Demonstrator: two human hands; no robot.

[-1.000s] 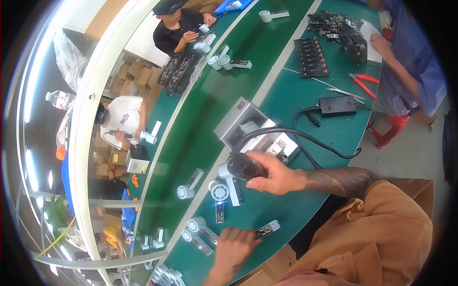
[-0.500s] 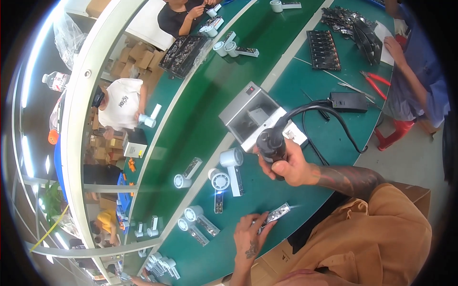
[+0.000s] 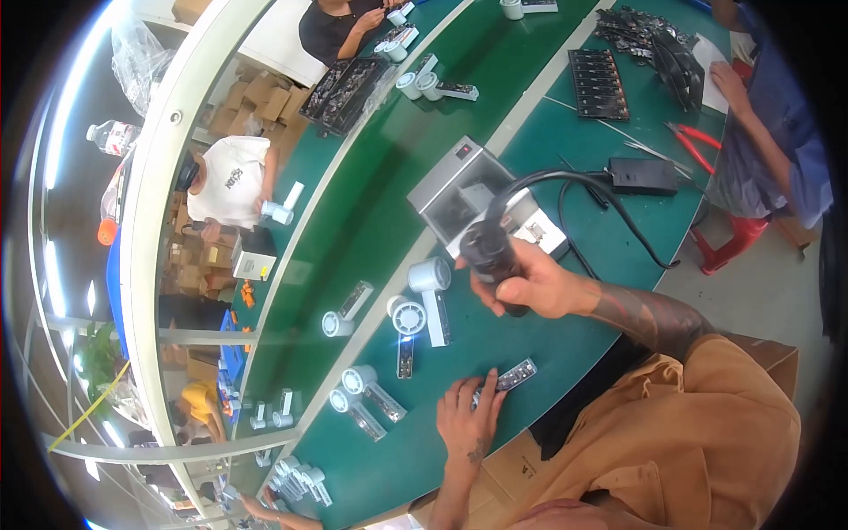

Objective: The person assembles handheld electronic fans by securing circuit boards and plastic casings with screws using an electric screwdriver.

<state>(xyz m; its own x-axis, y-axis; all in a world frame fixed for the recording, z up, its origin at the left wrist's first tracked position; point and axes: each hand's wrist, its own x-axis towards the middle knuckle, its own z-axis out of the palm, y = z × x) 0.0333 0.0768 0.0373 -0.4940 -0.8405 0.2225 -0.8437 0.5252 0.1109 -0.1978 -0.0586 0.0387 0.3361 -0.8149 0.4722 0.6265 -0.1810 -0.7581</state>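
Observation:
My right hand (image 3: pixel 541 281) is wrapped round a black corded electric screwdriver (image 3: pixel 489 251), held above the table in front of the grey-and-white box-shaped device. My left hand (image 3: pixel 468 413) grips a small handheld fan by its head, which the fingers mostly hide. The fan's handle (image 3: pixel 518 374) sticks out to the right with its inside parts showing. Just left of my hands lie more pale blue fans, among them an upright-headed fan (image 3: pixel 429 276), a fan with a round grille (image 3: pixel 408 318) and a pair of open-handled fans (image 3: pixel 359 381).
The grey-and-white device (image 3: pixel 468 190) stands beyond my right hand. Behind it lie a black power adapter (image 3: pixel 643 176), red-handled pliers (image 3: pixel 693 146) and a black parts tray (image 3: pixel 599 84). A green conveyor belt (image 3: pixel 371 221) runs along the left. Co-workers sit across it and at the far right.
My right hand has shifted slightly up and left with the screwdriver. My left hand has moved a little right and away from me, carrying the fan; its fingers now cover more of the fan.

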